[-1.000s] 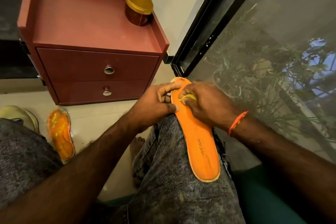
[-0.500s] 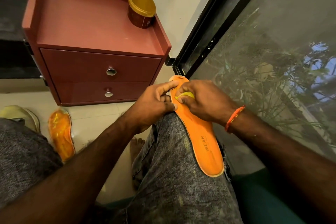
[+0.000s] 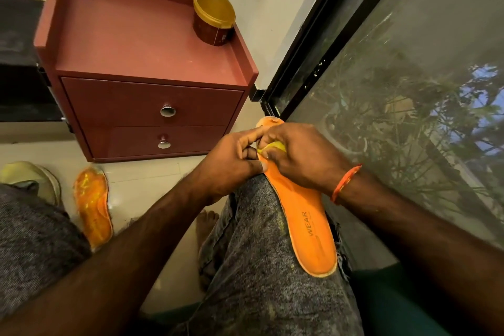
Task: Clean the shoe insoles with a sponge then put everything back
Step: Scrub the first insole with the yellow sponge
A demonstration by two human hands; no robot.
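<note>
Orange insole [image 3: 302, 215] lies along my right thigh as my right hand [image 3: 302, 158] pinches a yellow sponge [image 3: 272, 148] against its toe end; my left hand [image 3: 231, 163] grips its edge. Second insole [image 3: 92, 207] rests on the floor.

View: one, head-mounted, wide-angle. Position: on my head, above my lap, looking forward and steeply down. Range: close; my forearms enter from 6 and 4 o'clock and my hands meet near centre, left hand [image 3: 231, 161] and right hand [image 3: 297, 155] on the orange insole [image 3: 302, 215] across my knee [image 3: 261, 254]. Outer field: cabinet [image 3: 141, 63] at 11 o'clock, window [image 3: 395, 90] at 2 o'clock, floor [image 3: 152, 172] at 8 o'clock. Edges bend with the lens. No second view, so no shared area.
</note>
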